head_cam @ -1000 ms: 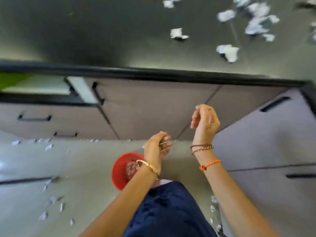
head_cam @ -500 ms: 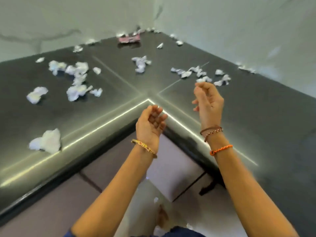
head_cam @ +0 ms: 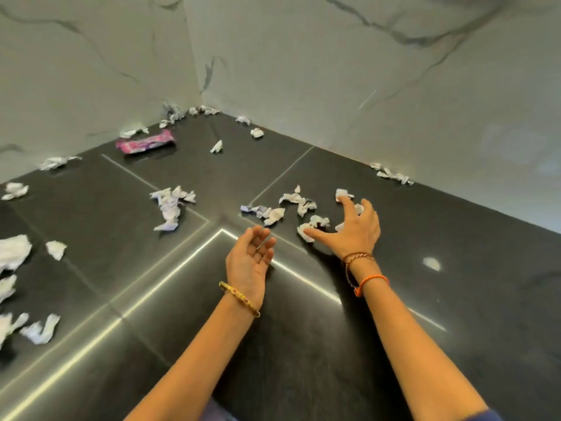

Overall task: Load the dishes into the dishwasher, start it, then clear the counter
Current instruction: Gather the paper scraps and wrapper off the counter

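- You have two hands over the counter (head_cam: 303,360); your left hand (head_cam: 249,259) hovers palm up, fingers loosely bent and holding nothing; your right hand (head_cam: 352,230) lies palm down with fingers spread apart, thumb and fingertips touching the nearest paper scraps (head_cam: 314,221).
- Crumpled white scraps lie in roughly a dozen clumps; one cluster (head_cam: 170,208) sits left of centre, more line the left edge and the far corner; exact count I cannot tell.
- One pink wrapper (head_cam: 145,143) lies near the far wall.
- The counter is dark, glossy, L-shaped; two white marbled walls (head_cam: 334,71) meet behind it.
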